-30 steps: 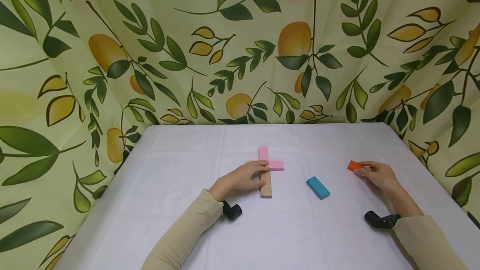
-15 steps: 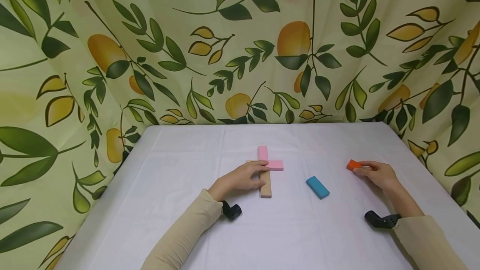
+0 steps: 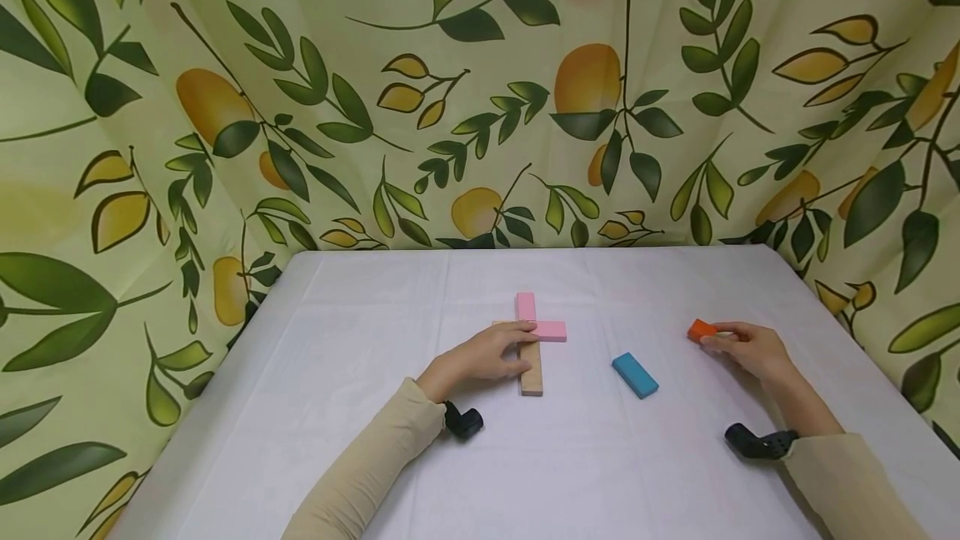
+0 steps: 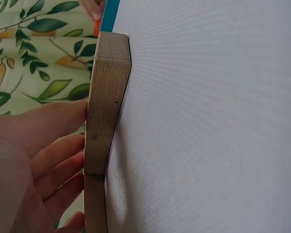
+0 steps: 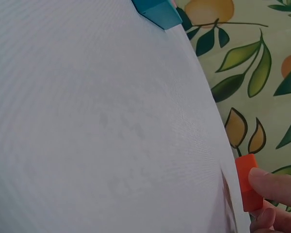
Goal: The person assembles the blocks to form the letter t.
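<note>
Flat wooden blocks form a cross on the white table. One pink block (image 3: 526,306) points to the back and another pink block (image 3: 552,331) to the right. A plain wood block (image 3: 532,379) reaches to the front; a second plain wood block (image 4: 95,204) lies mostly under my left hand (image 3: 489,354). The fingertips of that hand rest on the plain blocks, its fingers only lightly bent. Over at the right, my right hand (image 3: 756,350) pinches an orange block (image 3: 700,330) between thumb and fingers. In the right wrist view, the orange block (image 5: 249,182) appears slightly above the cloth.
A blue block (image 3: 636,376) lies slantwise on the white tablecloth (image 3: 600,465) between the cross and my right hand. Behind the table hangs a curtain (image 3: 480,132) printed with leaves and fruit. Each wrist bears a black camera.
My right hand has moved slightly left with the orange block. The left hand and the blocks of the cross stay where they were.
</note>
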The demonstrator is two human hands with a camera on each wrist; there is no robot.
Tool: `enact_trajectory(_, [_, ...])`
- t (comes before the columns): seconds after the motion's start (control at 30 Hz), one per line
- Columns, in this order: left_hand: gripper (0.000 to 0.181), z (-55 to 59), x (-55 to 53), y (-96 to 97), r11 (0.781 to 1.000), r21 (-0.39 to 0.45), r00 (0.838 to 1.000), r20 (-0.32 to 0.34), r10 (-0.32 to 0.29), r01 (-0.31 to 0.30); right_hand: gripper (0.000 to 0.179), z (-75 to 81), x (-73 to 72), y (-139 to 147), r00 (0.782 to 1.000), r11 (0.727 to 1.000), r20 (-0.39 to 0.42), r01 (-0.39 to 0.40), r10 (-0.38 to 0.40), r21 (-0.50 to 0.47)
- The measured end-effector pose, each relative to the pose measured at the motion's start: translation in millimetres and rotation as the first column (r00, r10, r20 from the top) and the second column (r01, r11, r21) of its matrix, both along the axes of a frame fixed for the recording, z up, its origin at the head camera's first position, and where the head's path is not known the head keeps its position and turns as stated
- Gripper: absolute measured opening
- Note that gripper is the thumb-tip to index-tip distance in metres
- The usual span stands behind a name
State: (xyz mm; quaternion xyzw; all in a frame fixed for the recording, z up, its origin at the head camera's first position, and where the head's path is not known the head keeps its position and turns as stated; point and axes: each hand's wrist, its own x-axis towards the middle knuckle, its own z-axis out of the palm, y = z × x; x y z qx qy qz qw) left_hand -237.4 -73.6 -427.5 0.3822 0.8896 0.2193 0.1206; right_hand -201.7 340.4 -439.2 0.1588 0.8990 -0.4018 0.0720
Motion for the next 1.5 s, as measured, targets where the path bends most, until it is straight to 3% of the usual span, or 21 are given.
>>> enact_trajectory(0.4, [0.047,-0.6,-0.7,-0.3,1.000,0.015,1.000,0.018,-0.005,0.004,0.083,-1.8,3.1,-7.8,1.000,1.000,-0.017,-0.022,0.022,0.007])
enact_trajectory(0.87, [0.047,-1.6,-0.5,-0.7,1.000,0.020,1.000,0.029,0.007,-0.007,0.075,3.6,5.3,-23.1,0.999,0.999,-0.021,-0.048,0.049,0.015])
enact_trajectory(1.17, [0.047,-2.2,-1.7,-0.2,1.000,0.015,1.000,0.016,-0.001,0.000,0.071,4.5,5.7,-29.4,0.991,0.991,-0.048,-0.125,0.127,0.044])
enact_trajectory(1.5, [0.047,-2.1,-1.2,-0.1,1.000,0.011,1.000,0.012,0.002,-0.002,0.065,5.3,7.0,-38.3,0.985,0.989,-0.084,-0.147,0.149,0.036])
